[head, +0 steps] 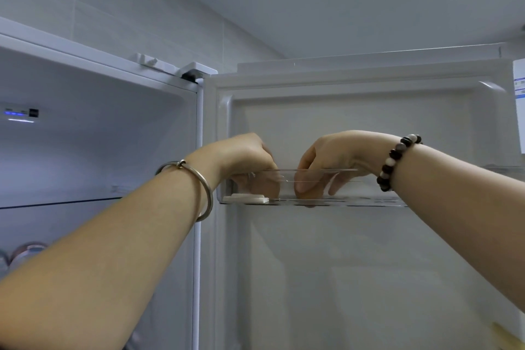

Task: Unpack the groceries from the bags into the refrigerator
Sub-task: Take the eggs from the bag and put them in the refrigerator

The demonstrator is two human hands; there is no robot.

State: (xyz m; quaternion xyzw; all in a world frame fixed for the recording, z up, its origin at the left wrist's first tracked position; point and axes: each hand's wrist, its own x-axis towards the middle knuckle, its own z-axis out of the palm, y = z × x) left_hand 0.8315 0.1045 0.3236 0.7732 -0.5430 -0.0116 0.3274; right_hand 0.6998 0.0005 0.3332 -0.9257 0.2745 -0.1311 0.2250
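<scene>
The refrigerator door (355, 122) stands open on the right, seen from inside. A clear plastic door bin (369, 200) runs across its top, with a row of round holes in its floor. Both my hands reach down into this bin. My left hand (244, 159), with a metal bangle on the wrist, has its fingers curled down behind the clear front wall at the bin's left end. My right hand (326, 162), with a bead bracelet, points its fingers and thumb down to the bin's floor. The plastic blurs the fingertips, so any held item is hidden.
A flat white piece (247, 199) lies at the bin's left end. The open fridge compartment (99, 150) is on the left, with a glass shelf (56, 203) and lidded containers (25, 253) below it. A label (519, 105) sticks to the door's right edge.
</scene>
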